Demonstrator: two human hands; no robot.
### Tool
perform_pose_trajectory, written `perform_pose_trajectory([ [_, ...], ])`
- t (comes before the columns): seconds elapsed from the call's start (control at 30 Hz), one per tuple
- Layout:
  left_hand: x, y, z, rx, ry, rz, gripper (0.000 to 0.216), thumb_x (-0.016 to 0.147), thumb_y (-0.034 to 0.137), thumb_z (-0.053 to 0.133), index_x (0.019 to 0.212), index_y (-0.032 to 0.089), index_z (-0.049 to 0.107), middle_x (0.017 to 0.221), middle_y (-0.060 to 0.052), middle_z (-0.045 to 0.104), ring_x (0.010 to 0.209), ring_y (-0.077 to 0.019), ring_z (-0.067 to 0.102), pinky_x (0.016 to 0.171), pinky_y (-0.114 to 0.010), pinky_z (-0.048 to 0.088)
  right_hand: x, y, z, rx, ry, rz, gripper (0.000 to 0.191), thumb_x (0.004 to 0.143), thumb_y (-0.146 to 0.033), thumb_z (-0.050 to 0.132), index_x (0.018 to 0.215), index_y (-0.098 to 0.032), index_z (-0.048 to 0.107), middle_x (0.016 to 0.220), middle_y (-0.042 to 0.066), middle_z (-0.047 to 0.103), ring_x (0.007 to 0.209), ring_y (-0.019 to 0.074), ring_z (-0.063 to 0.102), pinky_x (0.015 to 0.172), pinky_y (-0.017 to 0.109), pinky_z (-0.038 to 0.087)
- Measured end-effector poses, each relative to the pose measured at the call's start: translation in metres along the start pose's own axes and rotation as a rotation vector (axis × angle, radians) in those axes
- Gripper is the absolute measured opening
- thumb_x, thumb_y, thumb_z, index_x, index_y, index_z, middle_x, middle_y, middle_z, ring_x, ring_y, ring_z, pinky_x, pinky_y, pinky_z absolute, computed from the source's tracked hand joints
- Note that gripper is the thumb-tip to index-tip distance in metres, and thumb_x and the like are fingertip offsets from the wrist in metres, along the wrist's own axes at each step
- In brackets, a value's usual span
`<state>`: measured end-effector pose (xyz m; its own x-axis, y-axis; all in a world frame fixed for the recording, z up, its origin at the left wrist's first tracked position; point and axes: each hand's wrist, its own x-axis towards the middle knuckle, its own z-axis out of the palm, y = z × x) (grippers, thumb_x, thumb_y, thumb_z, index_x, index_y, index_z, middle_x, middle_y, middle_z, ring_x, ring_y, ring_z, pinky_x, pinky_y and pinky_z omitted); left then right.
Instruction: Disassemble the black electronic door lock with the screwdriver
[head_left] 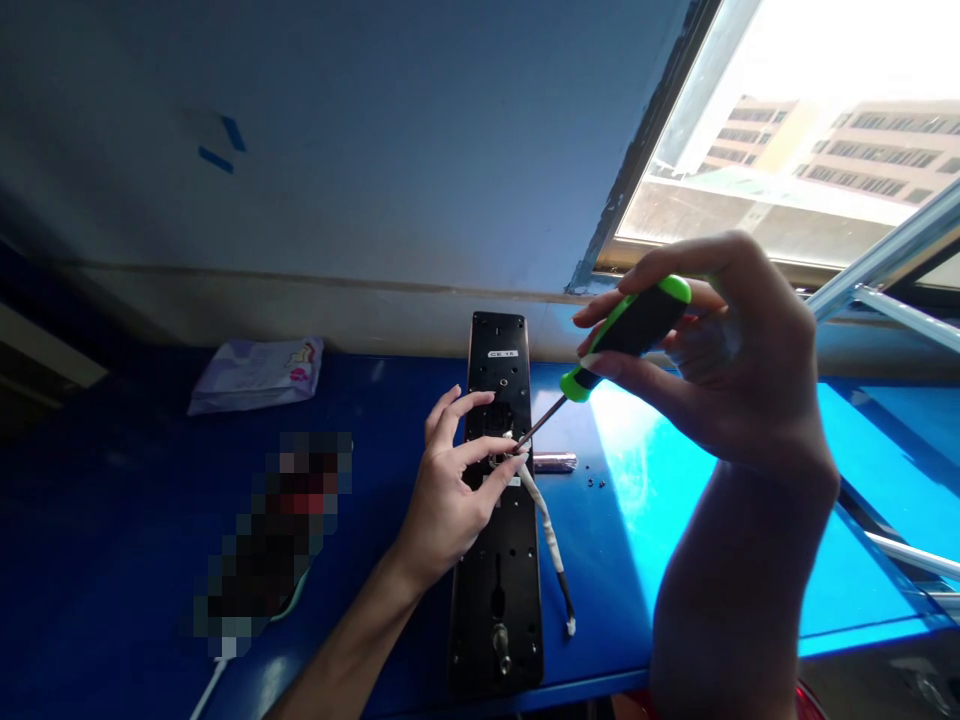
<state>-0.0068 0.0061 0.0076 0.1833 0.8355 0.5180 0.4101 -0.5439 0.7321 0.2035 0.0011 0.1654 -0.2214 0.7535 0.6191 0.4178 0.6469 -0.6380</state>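
Clasping the green-handled screwdriver [637, 325], my right hand [746, 365] angled it onto the black panel [508, 540], where my left hand [454, 488], pinch unclear, apparently steadied its tip.

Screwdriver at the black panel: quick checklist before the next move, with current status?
1. Screwdriver gripped: ok, handle held in the right hand.
2. Tip seated in a screw: cannot tell, the left hand crowds that spot.
3. White cable clear of the tip: not ok, it runs right beside it, then off the right side of the black panel.
4. Small dark pieces contained: not ok, loose on the blue table.
5. Panel fully supported: cannot tell, its near end is at the table's front edge.
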Motion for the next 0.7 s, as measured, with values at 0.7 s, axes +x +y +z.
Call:
perform_pose_trajectory([
  [0.7, 0.005, 0.001, 0.003, -0.046, 0.053, -0.012, 0.003, 0.085, 0.029, 0.087, 0.086, 0.029, 0.084, 0.138, -0.007, 0.068, 0.148, -0.0356, 0.045, 0.120, -0.067, 0.044, -0.001, -0.009, 0.004, 0.010, -0.052, 0.008, 0.045, 0.086, -0.025, 0.086, 0.116, -0.034, 0.054, 0.112, -0.003, 0.076, 0.120, 0.0268, 0.075, 0.086, 0.041, 0.070],
])
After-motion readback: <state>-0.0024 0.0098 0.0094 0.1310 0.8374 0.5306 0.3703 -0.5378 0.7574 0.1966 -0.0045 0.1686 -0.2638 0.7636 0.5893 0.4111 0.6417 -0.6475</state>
